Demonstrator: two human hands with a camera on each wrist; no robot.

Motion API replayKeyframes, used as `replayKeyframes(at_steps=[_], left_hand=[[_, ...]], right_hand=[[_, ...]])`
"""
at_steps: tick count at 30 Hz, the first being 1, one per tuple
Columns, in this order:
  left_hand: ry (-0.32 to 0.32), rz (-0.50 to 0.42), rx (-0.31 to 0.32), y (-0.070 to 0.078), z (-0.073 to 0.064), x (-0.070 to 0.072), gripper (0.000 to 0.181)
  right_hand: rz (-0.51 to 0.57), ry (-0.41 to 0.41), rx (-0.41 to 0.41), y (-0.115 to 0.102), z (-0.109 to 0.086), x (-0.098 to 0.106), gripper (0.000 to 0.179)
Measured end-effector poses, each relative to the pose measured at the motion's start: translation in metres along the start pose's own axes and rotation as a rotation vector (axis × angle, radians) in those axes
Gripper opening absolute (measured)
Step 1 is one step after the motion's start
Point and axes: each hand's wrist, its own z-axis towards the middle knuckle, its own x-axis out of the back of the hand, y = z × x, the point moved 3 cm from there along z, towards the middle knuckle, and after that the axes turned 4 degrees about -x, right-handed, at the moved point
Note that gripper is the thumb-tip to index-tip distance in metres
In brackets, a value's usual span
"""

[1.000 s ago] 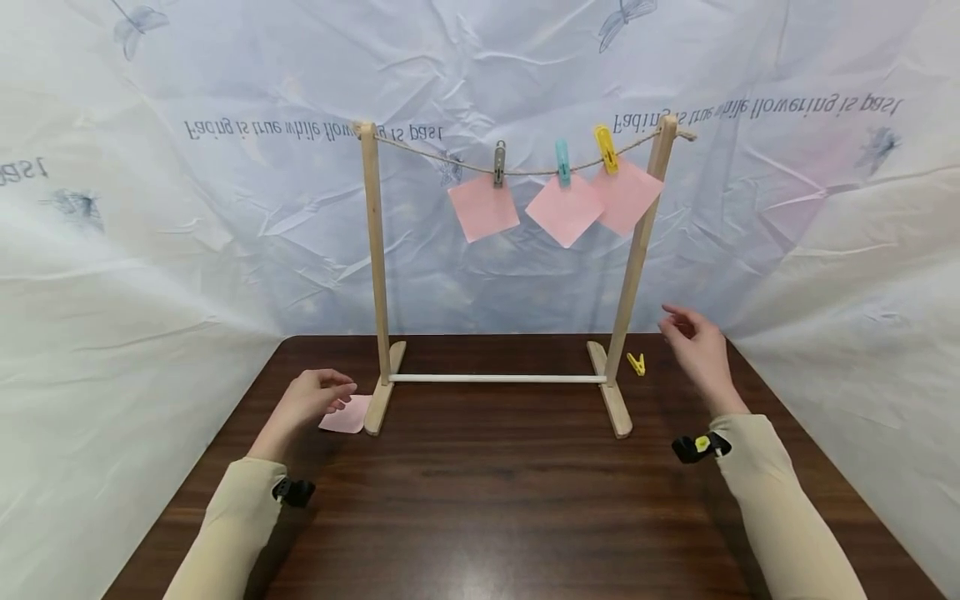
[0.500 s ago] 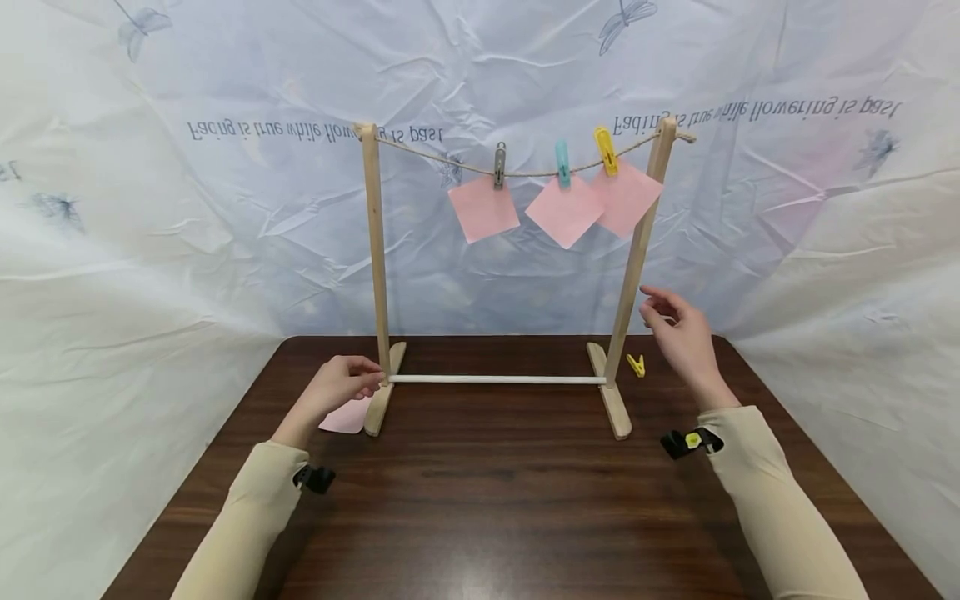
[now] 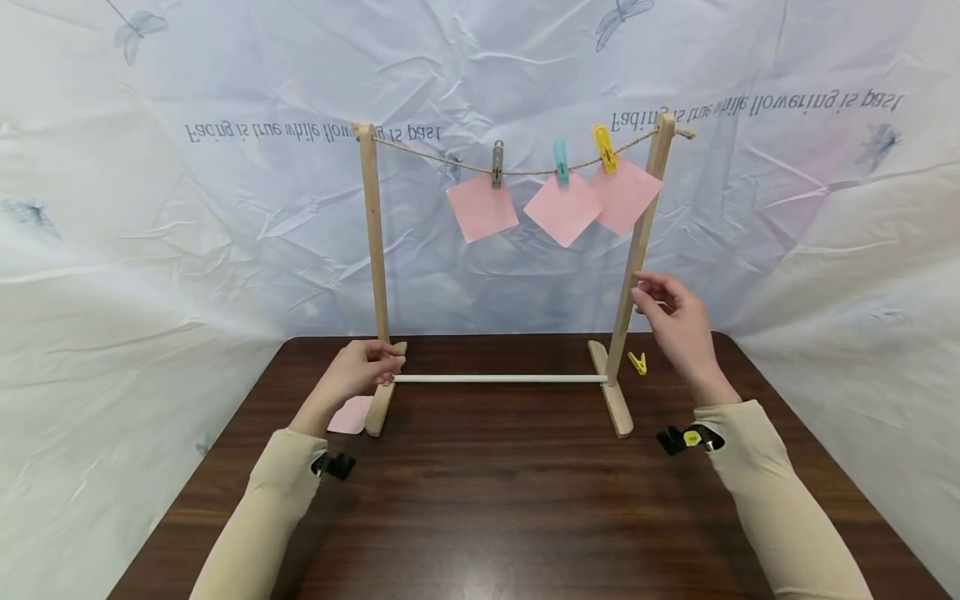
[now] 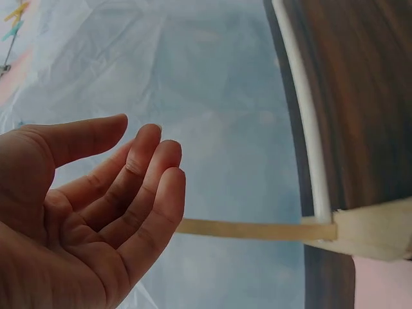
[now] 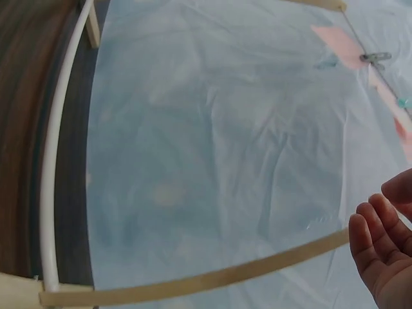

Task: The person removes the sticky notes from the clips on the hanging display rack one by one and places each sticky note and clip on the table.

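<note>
My left hand [image 3: 354, 375] hovers by the foot of the left post [image 3: 373, 242], its fingers loosely bent and holding nothing; the left wrist view shows the bare palm [image 4: 84, 257]. Beside the right post [image 3: 640, 250] is my right hand [image 3: 681, 333], fingers relaxed; whether they touch the wood I cannot tell. From the twine [image 3: 438, 157] between the posts hang pink paper squares: one [image 3: 483, 208] under a grey clothespin [image 3: 497, 164], one [image 3: 564, 210] under a blue clothespin [image 3: 561, 162], one [image 3: 626, 196] under a yellow clothespin [image 3: 604, 148].
Another pink square [image 3: 349, 415] lies on the dark wooden table [image 3: 480, 492] by the left foot. A yellow clothespin [image 3: 638, 363] lies right of the stand. A white rod [image 3: 498, 378] joins the feet, and a printed sheet [image 3: 480, 292] hangs behind.
My left hand has moved right and up, away from the loose pink square to the left post. My right hand has shifted left and up toward the right post.
</note>
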Motion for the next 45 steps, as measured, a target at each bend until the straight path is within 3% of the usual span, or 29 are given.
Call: replayKeyframes(at_steps=[15, 22, 30, 35, 39, 45], left_hand=[[0.033, -0.03, -0.094, 0.047, 0.018, -0.001, 0.028], [0.016, -0.042, -0.098, 0.097, 0.003, -0.002, 0.027], [0.021, -0.1, -0.119, 0.074, 0.027, -0.006, 0.03], [0.036, -0.143, -0.163, 0.084, 0.036, -0.009, 0.031], [0.052, -0.12, -0.204, 0.095, 0.039, -0.011, 0.029], [0.067, -0.154, -0.216, 0.106, 0.045, -0.014, 0.027]], right_hand=[[0.129, 0.026, 0.095, -0.047, 0.013, -0.006, 0.029], [0.096, 0.044, 0.154, -0.065, 0.019, -0.012, 0.029], [0.128, 0.008, 0.174, -0.086, 0.025, -0.021, 0.028], [0.116, 0.01, 0.199, -0.1, 0.034, -0.025, 0.029], [0.075, 0.014, 0.216, -0.113, 0.043, -0.029, 0.03], [0.107, 0.013, 0.217, -0.127, 0.057, -0.033, 0.03]])
